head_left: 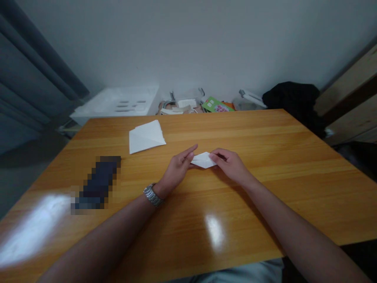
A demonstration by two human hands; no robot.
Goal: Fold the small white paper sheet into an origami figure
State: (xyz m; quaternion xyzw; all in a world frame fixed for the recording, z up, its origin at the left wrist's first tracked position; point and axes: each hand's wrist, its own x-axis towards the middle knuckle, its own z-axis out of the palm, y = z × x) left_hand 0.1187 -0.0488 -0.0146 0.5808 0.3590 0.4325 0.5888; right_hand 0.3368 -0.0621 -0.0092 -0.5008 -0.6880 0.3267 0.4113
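A small piece of folded white paper (204,160), roughly diamond-shaped with a crease along its middle, is held between my two hands just over the wooden table (253,133). My left hand (178,167), with a metal watch (153,195) at the wrist, pinches its left tip between thumb and fingers. At the other end my right hand (229,163) grips the paper, thumb on top and fingers partly hidden beneath. More white paper sheets (147,137) lie flat on the table, beyond my left hand.
A pixelated dark object (98,184) lies on the table's left side. Behind the far edge are a white tray-like box (123,100), a green packet (216,105) among assorted items, and black cloth (290,96) at right. A grey curtain (32,70) hangs at left.
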